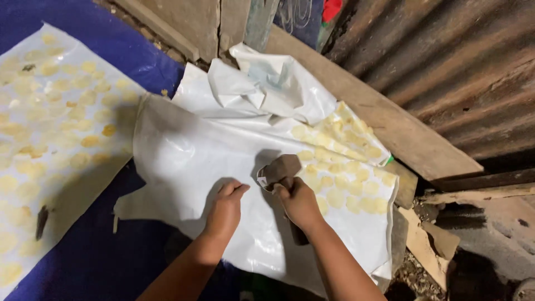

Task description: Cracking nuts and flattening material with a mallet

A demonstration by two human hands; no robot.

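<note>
The left hand (224,210) lay flat, fingers together, pinning the white plastic sheet (189,161) (empty otherwise). Just right, the right hand (300,202) was clamped around a wooden mallet (280,170), head beside pale flattened discs (340,178). Even, square blows would likely serve best.
</note>
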